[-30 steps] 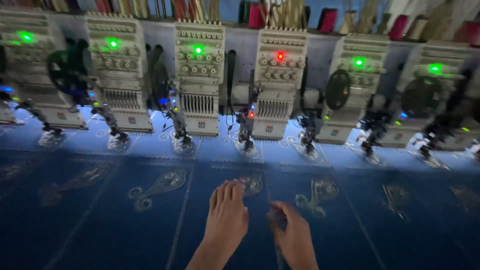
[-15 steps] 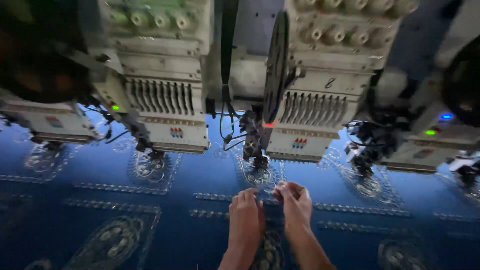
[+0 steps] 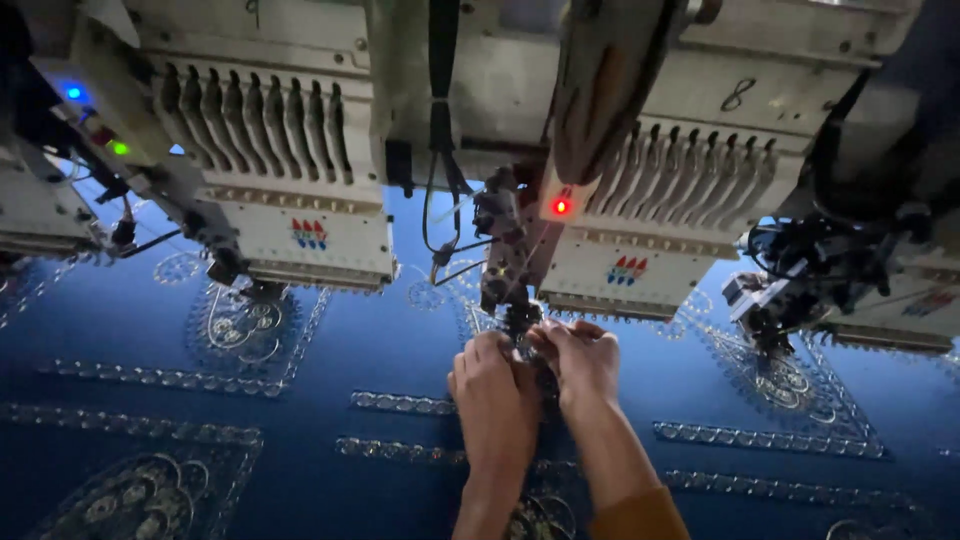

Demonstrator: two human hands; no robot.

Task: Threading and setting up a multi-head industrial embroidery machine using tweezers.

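Head cam: both hands up at needle assembly [image 3: 512, 275] hanging under embroidery head [image 3: 640, 215] with red light [image 3: 561, 206]. Left hand [image 3: 493, 385] fingers curled, right hand [image 3: 583, 358] pinched just below needle tip. Can't tell if either's actually holding thread, too small. Blue embroidered fabric [image 3: 330, 350] underneath.

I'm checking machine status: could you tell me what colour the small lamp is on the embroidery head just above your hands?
Red: the lamp glows red in the head view.

A dark needle assembly [image 3: 512, 290] hangs upright under the embroidery head, above blue fabric [image 3: 400, 350].
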